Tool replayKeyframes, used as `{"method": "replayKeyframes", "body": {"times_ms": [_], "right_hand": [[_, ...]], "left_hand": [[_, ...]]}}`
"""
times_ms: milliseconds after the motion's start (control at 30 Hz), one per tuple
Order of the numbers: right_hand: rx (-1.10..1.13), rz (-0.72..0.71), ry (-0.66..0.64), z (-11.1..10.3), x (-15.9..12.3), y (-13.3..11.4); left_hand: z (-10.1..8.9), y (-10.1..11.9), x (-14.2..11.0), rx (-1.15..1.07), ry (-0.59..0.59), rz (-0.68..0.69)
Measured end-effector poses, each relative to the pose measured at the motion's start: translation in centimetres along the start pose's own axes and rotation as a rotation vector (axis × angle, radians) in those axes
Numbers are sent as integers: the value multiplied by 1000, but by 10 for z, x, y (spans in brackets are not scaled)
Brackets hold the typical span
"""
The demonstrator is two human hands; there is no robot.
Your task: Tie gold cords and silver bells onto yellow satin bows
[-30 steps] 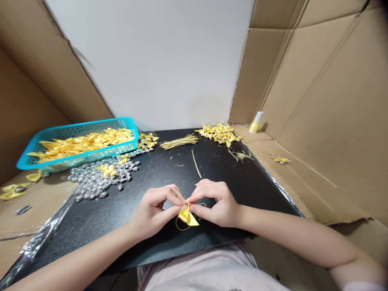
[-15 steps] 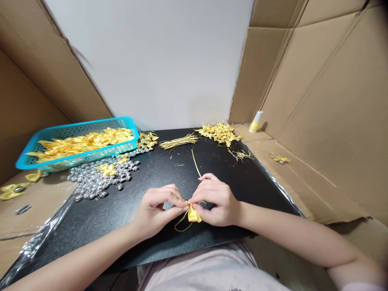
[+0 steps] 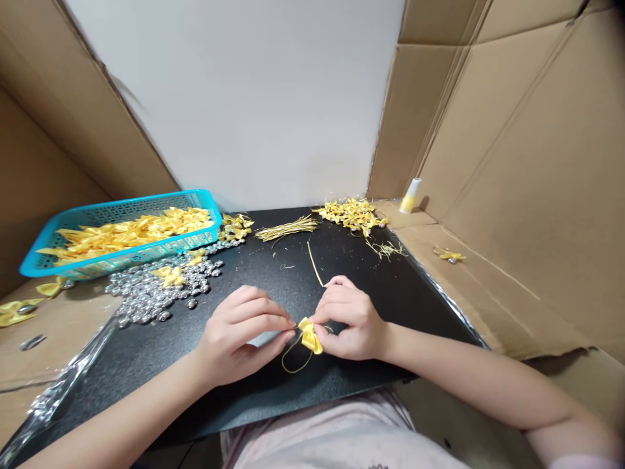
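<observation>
Above the front part of the black table, a small yellow satin ribbon bow [image 3: 310, 340] is pinched at its right side by my right hand [image 3: 350, 324]. A thin gold cord [image 3: 289, 369] loops down below the bow on the left. My left hand [image 3: 247, 335] is closed just left of the bow, thumb and fingertips drawn together at a strand of the cord that runs to the bow. A single length of gold cord [image 3: 314, 262] lies beyond my right hand. The bow's right edge is hidden behind my right fingers.
At the left stands a blue plastic basket [image 3: 41, 266] of yellow bows, with silver beads [image 3: 161, 294] before it. Toward the back lie a cord bundle [image 3: 287, 228], finished-looking bows [image 3: 352, 215] and cord scraps [image 3: 385, 249]. A white-and-yellow cone [image 3: 410, 195] stands by the cardboard wall [image 3: 527, 163].
My left hand has drawn back a little to the left from the bow, its fingers less bunched. The bow has turned and shows more of its loops. My right hand stays nearly in place.
</observation>
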State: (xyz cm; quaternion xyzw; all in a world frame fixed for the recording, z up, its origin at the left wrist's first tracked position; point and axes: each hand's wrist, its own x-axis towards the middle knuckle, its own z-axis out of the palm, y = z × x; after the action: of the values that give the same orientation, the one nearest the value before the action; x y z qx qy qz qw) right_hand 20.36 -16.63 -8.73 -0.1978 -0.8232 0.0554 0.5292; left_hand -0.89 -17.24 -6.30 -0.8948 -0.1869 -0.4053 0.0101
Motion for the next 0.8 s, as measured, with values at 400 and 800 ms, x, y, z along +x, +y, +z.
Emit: {"method": "replayKeyframes", "body": {"times_ms": [400, 800], "right_hand": [[-31, -7, -53, 2, -5, 3], [-14, -55, -114, 6, -10, 5]], "left_hand": [[6, 4, -2, 130, -141, -17], [11, 9, -3, 113, -148, -27]]}}
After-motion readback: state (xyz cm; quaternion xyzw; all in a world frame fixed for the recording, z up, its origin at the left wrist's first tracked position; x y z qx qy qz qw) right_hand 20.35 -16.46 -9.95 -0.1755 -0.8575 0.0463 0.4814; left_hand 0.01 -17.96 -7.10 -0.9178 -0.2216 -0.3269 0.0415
